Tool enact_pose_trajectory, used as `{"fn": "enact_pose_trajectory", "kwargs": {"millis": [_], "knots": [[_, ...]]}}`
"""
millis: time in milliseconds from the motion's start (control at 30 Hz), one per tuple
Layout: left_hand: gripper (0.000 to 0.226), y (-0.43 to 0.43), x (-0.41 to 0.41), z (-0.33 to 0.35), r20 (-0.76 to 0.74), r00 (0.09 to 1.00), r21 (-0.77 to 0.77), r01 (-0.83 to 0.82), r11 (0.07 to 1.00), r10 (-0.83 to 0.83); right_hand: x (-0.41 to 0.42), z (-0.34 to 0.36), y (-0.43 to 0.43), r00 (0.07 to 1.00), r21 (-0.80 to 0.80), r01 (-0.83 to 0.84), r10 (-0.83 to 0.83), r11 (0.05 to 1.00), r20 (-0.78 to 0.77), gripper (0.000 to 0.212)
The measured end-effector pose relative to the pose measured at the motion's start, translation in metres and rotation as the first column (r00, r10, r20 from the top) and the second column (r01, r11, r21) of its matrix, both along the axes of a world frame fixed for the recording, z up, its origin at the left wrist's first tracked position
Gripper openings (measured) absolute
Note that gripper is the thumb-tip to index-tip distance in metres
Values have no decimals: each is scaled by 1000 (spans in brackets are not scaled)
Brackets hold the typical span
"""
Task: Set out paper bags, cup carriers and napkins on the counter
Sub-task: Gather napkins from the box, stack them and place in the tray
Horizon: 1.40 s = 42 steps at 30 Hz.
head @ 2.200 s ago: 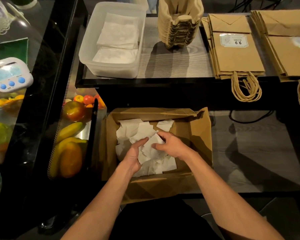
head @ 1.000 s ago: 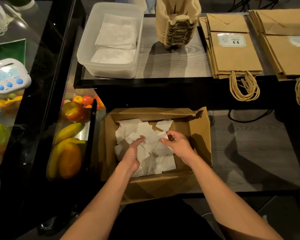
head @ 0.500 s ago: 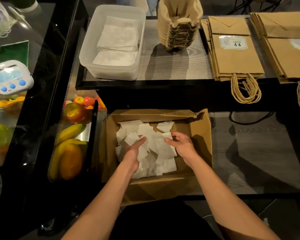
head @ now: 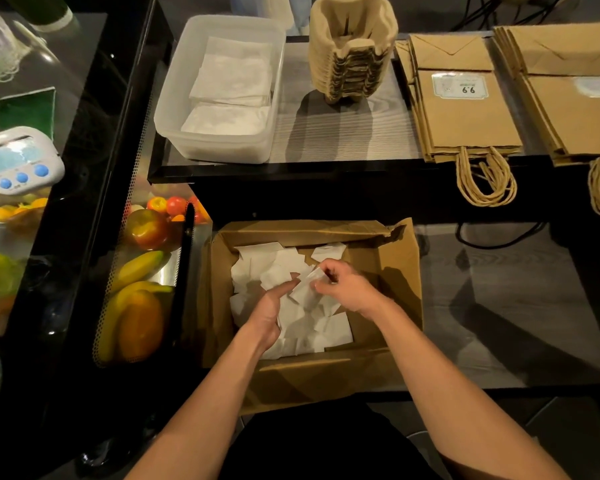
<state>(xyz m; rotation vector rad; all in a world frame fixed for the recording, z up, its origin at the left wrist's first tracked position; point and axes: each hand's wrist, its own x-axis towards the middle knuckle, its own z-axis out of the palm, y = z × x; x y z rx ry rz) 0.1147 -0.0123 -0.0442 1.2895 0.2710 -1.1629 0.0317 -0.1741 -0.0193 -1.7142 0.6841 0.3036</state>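
Note:
An open cardboard box (head: 400, 271) on the lower shelf holds a loose heap of white napkins (head: 274, 268). Both my hands are inside it. My right hand (head: 343, 289) pinches one napkin and tilts it up off the heap. My left hand (head: 269, 315) rests among the napkins with a small stack against its palm, thumb stretched toward the lifted one. On the counter above stand a clear tub (head: 174, 109) with stacked napkins, a pile of pulp cup carriers (head: 352, 50), and two piles of flat brown paper bags (head: 465, 126), (head: 575, 109).
A glass fruit case (head: 136, 289) with bananas and apples stands left of the box. A white digital timer (head: 18, 161) lies on the dark ledge at far left. Bag handles (head: 485, 185) hang over the counter's front edge. Grey shelf surface (head: 499, 306) extends right of the box.
My right hand has moved left toward the left hand and lifted a napkin from the heap. The left hand stayed in place among the napkins.

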Motion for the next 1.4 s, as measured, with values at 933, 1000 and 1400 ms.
{"fn": "enact_pose_trajectory", "kwargs": {"millis": [933, 1000, 1400], "knots": [[32, -1, -19, 14, -193, 981, -161, -10, 987, -21, -6, -6, 43, 974, -461, -163, 217, 872, 65, 53], [35, 1, -18, 12, -200, 980, -153, -13, 988, -18, -6, -6, 41, 978, -262, -145, 178, 954, 107, 47], [32, 8, -9, -6, -179, 972, 71, -144, 987, 155, -1, -59, -5, 944, -486, -178, 9, 855, -330, 59]]}}
